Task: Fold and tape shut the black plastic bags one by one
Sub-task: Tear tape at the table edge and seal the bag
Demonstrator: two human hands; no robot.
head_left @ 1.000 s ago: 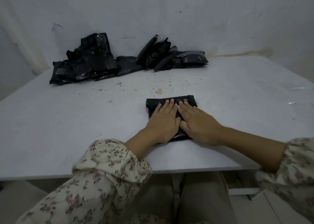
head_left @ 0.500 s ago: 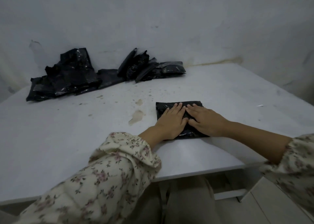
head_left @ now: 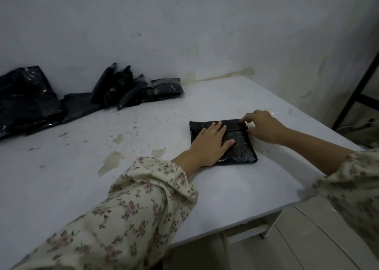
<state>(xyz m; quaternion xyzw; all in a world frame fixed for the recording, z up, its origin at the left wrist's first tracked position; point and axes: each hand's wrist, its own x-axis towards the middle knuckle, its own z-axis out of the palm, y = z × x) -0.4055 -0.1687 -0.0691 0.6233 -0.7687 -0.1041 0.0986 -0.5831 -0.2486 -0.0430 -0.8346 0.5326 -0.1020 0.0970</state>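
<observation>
A folded black plastic bag (head_left: 239,149) lies flat on the white bench (head_left: 143,177), near its front edge. The left hand (head_left: 211,143) presses it with straight fingers, while the right hand (head_left: 263,127) pinches the flap's right end. More black plastic bags (head_left: 30,103) lie heaped by the wall (head_left: 184,34).

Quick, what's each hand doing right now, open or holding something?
Left hand: open, pressing flat on the bag.
Right hand: pinching the bag's folded flap at its right end.
</observation>
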